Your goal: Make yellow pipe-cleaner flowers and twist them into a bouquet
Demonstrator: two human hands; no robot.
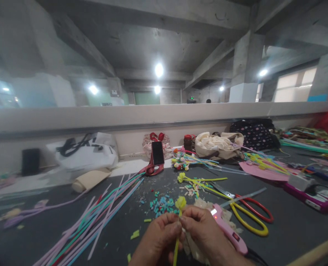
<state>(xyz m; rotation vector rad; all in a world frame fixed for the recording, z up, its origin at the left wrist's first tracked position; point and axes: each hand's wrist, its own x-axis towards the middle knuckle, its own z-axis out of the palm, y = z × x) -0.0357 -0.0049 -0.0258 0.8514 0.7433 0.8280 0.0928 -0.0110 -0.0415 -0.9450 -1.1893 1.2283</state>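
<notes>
Flower (181, 203), yellow, held upright btwn both hands, front ctr over dark table (294, 232).
L hand (159, 236): thumb + fingers closed on the stem (176, 249); R hand (202, 225): thumb + index pinched just below flower, other fingers partly hidden. Pink tool (230, 231) just beside R hand, scissors (240, 205) w/ red & yellow handles past it. Blue bits (163, 205) behind L hand; long strips (97, 221), mostly lilac, off left; phone (157, 153) upright farther back.
</notes>
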